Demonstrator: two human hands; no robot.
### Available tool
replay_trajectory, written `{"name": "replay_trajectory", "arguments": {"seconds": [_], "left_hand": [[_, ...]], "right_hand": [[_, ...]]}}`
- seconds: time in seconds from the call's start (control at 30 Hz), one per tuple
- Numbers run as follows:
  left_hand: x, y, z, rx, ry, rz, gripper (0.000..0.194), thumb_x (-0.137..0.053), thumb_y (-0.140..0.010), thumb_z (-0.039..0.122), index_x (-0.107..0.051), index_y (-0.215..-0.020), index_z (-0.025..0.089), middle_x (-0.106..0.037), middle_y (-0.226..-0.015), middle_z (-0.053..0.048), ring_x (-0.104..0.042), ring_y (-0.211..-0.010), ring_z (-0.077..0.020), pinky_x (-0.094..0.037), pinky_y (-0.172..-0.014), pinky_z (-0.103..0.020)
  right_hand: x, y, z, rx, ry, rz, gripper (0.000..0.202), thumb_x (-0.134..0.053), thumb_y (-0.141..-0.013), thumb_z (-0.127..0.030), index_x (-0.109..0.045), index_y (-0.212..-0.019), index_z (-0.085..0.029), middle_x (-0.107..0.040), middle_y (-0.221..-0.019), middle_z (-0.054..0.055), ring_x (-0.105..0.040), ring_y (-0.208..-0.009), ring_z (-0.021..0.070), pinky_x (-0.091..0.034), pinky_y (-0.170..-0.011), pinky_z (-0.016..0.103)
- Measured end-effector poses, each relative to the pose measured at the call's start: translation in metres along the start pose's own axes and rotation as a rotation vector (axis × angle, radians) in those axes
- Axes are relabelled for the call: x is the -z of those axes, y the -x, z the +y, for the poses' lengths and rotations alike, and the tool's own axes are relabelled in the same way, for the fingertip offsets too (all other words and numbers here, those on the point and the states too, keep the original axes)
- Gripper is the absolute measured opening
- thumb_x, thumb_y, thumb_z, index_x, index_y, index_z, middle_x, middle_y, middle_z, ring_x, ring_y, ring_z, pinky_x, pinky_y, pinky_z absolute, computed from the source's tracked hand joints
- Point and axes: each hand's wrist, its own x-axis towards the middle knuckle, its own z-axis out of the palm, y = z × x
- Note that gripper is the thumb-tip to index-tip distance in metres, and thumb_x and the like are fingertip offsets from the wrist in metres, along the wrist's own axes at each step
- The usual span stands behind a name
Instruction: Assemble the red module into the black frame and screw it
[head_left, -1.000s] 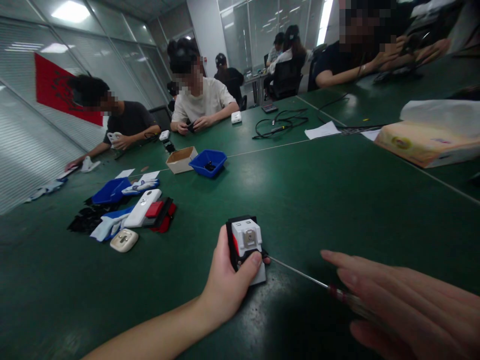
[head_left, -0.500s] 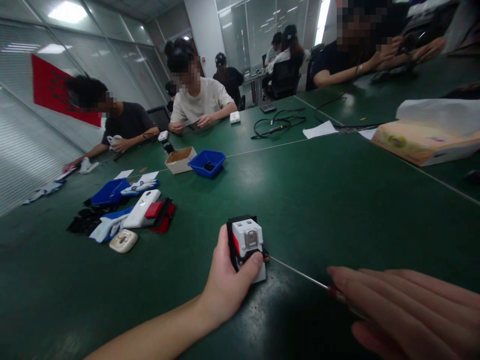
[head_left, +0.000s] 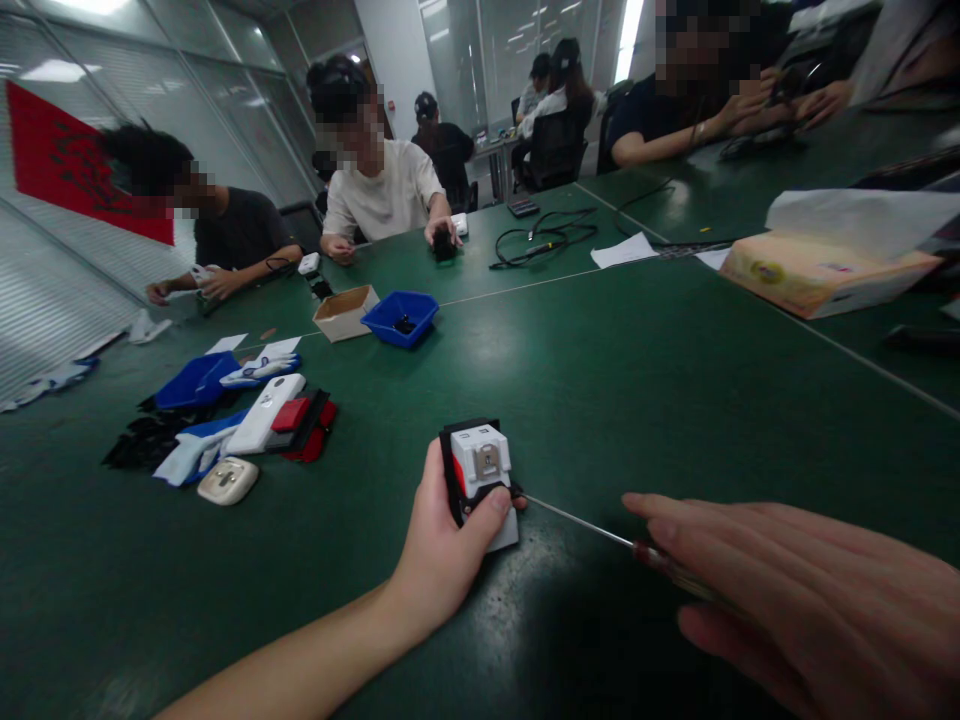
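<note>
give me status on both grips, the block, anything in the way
Left grip closed around white-and-black block. Right grip, fingers extended, at screwdriver handle; shaft reaches block's right side. Cream rounded piece off left, apart from both.

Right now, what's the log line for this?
left hand: holding gadget; right hand: on screwdriver handle; screwdriver shaft: at gadget's side; blue tray: beside box

One screwdriver (head_left: 645, 553), two blue bins (head_left: 379, 325), one tissue pack (head_left: 808, 277)
</note>
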Motion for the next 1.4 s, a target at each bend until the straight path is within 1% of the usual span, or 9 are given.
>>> {"name": "replay_trajectory", "arguments": {"seconds": [0.17,0.33,0.43,0.57,0.7,0.9,1.0,1.17,1.4], "left_hand": [[0.000,-0.002,-0.001,0.011,0.004,0.022,0.052,-0.073,-0.091,0.050,-0.050,-0.126,0.020,-0.071,-0.101,-0.006,-0.074,-0.083,-0.0195,-0.058,-0.078,-0.031],[-0.002,-0.002,0.004,-0.001,-0.020,0.008,0.051,-0.074,-0.090,0.049,-0.050,-0.124,0.020,-0.071,-0.105,-0.007,-0.076,-0.087,-0.0213,-0.058,-0.078,-0.030],[-0.002,-0.002,0.005,-0.009,-0.017,0.005,0.051,-0.075,-0.089,0.048,-0.050,-0.124,0.020,-0.071,-0.108,-0.008,-0.076,-0.088,-0.0219,-0.059,-0.077,-0.030],[-0.001,-0.002,0.003,0.006,-0.004,0.007,0.052,-0.075,-0.089,0.048,-0.049,-0.125,0.020,-0.071,-0.107,-0.008,-0.076,-0.088,-0.0218,-0.059,-0.077,-0.030],[0.000,-0.003,0.003,0.007,0.002,-0.009,0.052,-0.074,-0.091,0.048,-0.049,-0.127,0.020,-0.070,-0.104,-0.007,-0.076,-0.088,-0.0224,-0.059,-0.079,-0.031],[0.000,-0.002,0.007,-0.004,-0.054,-0.012,0.052,-0.073,-0.090,0.047,-0.048,-0.125,0.019,-0.070,-0.107,-0.008,-0.076,-0.089,-0.0225,-0.058,-0.080,-0.031],[0.001,-0.003,0.007,0.004,-0.051,-0.017,0.052,-0.072,-0.091,0.048,-0.048,-0.126,0.019,-0.070,-0.105,-0.008,-0.075,-0.090,-0.0231,-0.058,-0.081,-0.032],[0.000,-0.003,0.006,0.010,-0.071,0.002,0.055,-0.072,-0.090,0.051,-0.049,-0.127,0.018,-0.071,-0.105,-0.008,-0.074,-0.088,-0.0222,-0.057,-0.083,-0.034],[0.001,-0.002,0.004,-0.006,-0.067,-0.016,0.052,-0.072,-0.090,0.046,-0.048,-0.127,0.018,-0.073,-0.108,-0.010,-0.076,-0.091,-0.0241,-0.057,-0.083,-0.033]], "right_hand": [[-0.008,-0.011,-0.014,0.204,0.056,0.056,0.032,-0.041,-0.103,-0.009,-0.068,-0.112,-0.024,-0.069,-0.140,0.005,-0.069,-0.120,0.0265,-0.059,-0.086,0.038],[-0.001,0.000,-0.010,0.050,0.022,0.021,0.027,-0.050,-0.102,-0.010,-0.068,-0.121,-0.017,-0.075,-0.129,0.006,-0.071,-0.115,0.0220,-0.053,-0.099,0.035],[0.005,-0.001,-0.005,-0.033,0.006,0.001,0.025,-0.053,-0.103,-0.013,-0.066,-0.125,-0.016,-0.078,-0.117,0.004,-0.074,-0.102,0.0179,-0.053,-0.096,0.031],[0.004,-0.011,-0.008,0.072,0.006,-0.023,0.022,-0.049,-0.104,-0.013,-0.066,-0.117,-0.017,-0.070,-0.135,0.012,-0.069,-0.119,0.0259,-0.057,-0.089,0.037],[0.003,-0.013,-0.013,0.196,0.010,-0.014,0.025,-0.044,-0.103,-0.009,-0.066,-0.109,-0.019,-0.064,-0.145,0.008,-0.061,-0.132,0.0280,-0.058,-0.094,0.040],[0.009,-0.018,-0.005,0.011,0.028,0.017,0.020,-0.047,-0.107,-0.018,-0.063,-0.116,-0.012,-0.081,-0.104,0.009,-0.077,-0.096,0.0200,-0.060,-0.083,0.031],[0.009,-0.026,-0.008,0.059,0.023,0.019,0.019,-0.045,-0.108,-0.018,-0.063,-0.111,-0.015,-0.080,-0.111,0.011,-0.077,-0.101,0.0217,-0.062,-0.080,0.031],[0.005,-0.028,-0.017,0.245,0.011,-0.045,0.027,-0.040,-0.106,-0.011,-0.065,-0.108,-0.023,-0.075,-0.129,0.000,-0.073,-0.112,0.0233,-0.062,-0.084,0.037],[0.009,-0.025,0.002,0.042,0.029,0.049,0.020,-0.044,-0.107,-0.019,-0.062,-0.112,-0.014,-0.081,-0.101,0.010,-0.078,-0.092,0.0190,-0.062,-0.076,0.028]]}}
